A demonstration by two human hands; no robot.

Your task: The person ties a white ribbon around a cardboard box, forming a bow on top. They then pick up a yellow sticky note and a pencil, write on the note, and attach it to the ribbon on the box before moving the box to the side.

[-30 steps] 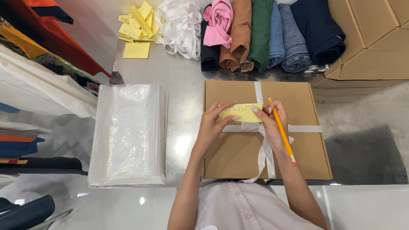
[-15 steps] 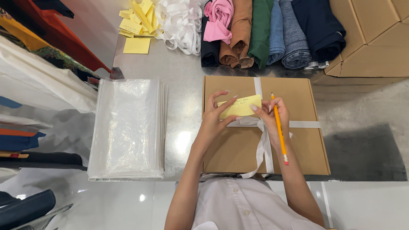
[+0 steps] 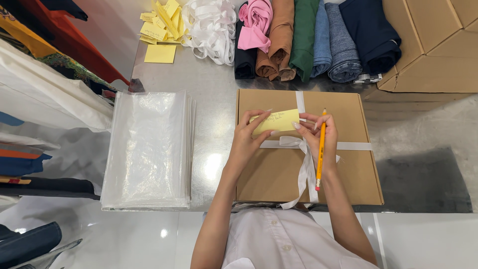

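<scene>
Steel bench with a ribboned cardboard box
Both hands pinch the yellow note over the box, long axis sideways: left hand on its left end, right hand also gripping a pencil

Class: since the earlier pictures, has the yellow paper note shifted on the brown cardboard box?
Yes. The yellow paper note moved up the brown cardboard box, away from the white ribbon bow.

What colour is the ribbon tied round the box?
White; the ribbon on the brown box shows best in the head view.
</scene>
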